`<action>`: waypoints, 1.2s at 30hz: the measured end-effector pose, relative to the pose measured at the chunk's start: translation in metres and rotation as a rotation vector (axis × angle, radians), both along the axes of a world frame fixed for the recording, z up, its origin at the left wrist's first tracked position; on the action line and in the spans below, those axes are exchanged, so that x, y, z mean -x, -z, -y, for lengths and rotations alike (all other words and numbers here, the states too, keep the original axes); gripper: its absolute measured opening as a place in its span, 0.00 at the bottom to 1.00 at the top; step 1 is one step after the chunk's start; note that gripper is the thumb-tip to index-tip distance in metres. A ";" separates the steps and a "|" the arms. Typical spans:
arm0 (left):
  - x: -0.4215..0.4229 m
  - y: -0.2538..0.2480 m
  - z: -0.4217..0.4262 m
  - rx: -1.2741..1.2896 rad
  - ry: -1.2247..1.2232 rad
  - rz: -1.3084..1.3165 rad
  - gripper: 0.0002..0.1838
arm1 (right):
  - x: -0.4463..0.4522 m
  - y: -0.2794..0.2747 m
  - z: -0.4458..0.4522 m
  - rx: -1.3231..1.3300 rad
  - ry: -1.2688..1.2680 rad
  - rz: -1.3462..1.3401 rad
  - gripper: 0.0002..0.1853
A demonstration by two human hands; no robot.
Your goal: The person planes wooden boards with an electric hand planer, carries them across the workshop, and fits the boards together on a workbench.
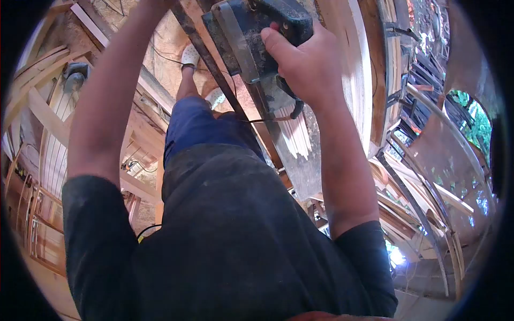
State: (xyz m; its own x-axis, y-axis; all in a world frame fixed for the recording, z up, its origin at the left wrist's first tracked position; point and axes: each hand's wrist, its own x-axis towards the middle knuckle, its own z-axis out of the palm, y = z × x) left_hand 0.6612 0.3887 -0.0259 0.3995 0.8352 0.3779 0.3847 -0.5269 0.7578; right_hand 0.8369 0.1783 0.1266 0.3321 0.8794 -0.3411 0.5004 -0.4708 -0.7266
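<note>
My right hand (308, 59) is wrapped around the rear handle of a dusty, dark electric planer (249, 45) near the top centre, with the thumb on the near side. A dark cord (262, 120) runs from the tool's back end toward my legs. Below the planer lies a long flat surface (305, 179) with several pale thin strips (294, 136) on it. My left forearm (115, 80) reaches up to the top edge, where the hand passes out of the picture.
A broad pale plank (348, 64) runs along the right of the planer. A dark metal rail (214, 69) stands between the tool and my legs. Lumber (51, 115) leans at the left, near another power tool (75, 77). Stacked boards (407, 208) fill the right. Sawdust covers the floor (163, 45).
</note>
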 end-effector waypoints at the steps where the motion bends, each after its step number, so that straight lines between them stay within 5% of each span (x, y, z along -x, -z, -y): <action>1: 0.012 -0.034 0.059 0.152 0.116 0.104 0.12 | -0.001 0.001 0.000 0.015 -0.003 0.027 0.22; 3: 0.013 -0.084 0.171 0.416 0.581 0.098 0.13 | -0.001 0.000 -0.002 0.037 -0.008 0.084 0.21; 5: -0.006 -0.112 0.247 0.337 1.116 -0.148 0.14 | -0.002 0.000 -0.002 0.041 0.007 0.012 0.20; 7: -0.045 -0.078 0.325 0.193 1.166 0.076 0.22 | -0.001 0.001 -0.007 0.048 0.020 -0.038 0.20; 8: -0.069 -0.063 0.345 -0.127 1.004 0.024 0.22 | 0.001 -0.001 -0.007 0.072 0.042 -0.045 0.20; 11: -0.116 -0.039 0.366 -0.423 0.947 -0.710 0.22 | 0.002 -0.006 -0.007 0.153 0.062 -0.022 0.19; 17: -0.143 -0.018 0.377 -0.946 0.871 -0.906 0.21 | 0.001 -0.009 -0.010 0.219 0.083 0.011 0.19; 23: -0.152 0.003 0.384 -2.370 0.085 -1.247 0.21 | 0.016 -0.005 -0.046 0.097 0.059 0.075 0.18; 36: -0.161 0.006 0.382 -2.688 -0.244 -1.382 0.20 | 0.035 0.030 -0.202 -0.224 -0.104 0.198 0.26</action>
State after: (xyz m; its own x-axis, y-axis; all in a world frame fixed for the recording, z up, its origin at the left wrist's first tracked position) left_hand 0.8223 0.0064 -0.0317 0.9669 -0.1681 -0.1920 -0.0538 0.6012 -0.7973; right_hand 0.8021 0.3802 0.0962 0.2767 0.9582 -0.0733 0.6795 -0.2490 -0.6901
